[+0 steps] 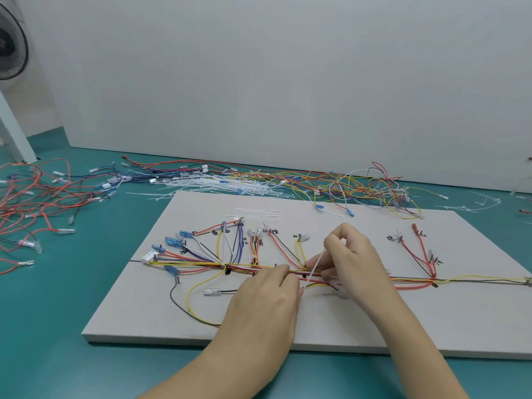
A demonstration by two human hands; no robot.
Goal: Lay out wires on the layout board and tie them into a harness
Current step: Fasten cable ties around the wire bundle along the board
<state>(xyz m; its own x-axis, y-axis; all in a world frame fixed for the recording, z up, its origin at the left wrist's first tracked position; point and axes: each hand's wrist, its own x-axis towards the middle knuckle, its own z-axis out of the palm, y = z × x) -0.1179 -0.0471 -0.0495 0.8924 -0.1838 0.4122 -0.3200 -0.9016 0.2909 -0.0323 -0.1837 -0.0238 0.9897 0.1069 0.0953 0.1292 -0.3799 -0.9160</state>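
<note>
Left hand point(266, 295) pins wire bundle point(374, 279) (multicoloured); right hand point(349, 254) pinches white tie point(315, 266).

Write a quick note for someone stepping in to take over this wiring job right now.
Left hand: pinches the wire bundle and the tie's head at mid-board.
Right hand: pinches the tail of a white cable tie around the bundle.
Board: wires are laid out along the trunk and branches.
Spare ties lie at the board's far edge.
Left: cinch this tie, then tie the other points.
</note>
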